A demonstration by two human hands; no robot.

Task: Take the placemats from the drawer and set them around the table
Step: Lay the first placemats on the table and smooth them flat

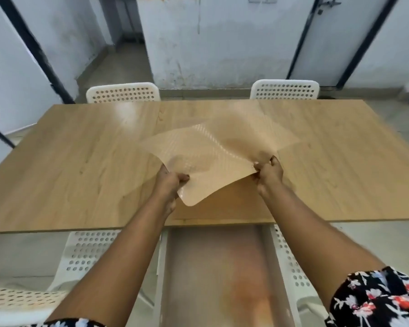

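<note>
A tan, shiny, textured placemat (pixel 213 149) hangs rippled and blurred above the middle of the wooden table (pixel 80 161). My left hand (pixel 170 182) pinches its near left edge, thumb on top. At its near right edge, my right hand (pixel 268 173) grips it with curled fingers. The near corner of the placemat droops between my hands. Under the table's near edge an open drawer (pixel 217 267) shows a brownish bottom.
Two white perforated chairs (pixel 123 92) (pixel 285 89) stand at the table's far side. More white perforated chairs (pixel 87 253) (pixel 291 263) flank the drawer on the near side. Behind are pale walls and a door (pixel 328 38).
</note>
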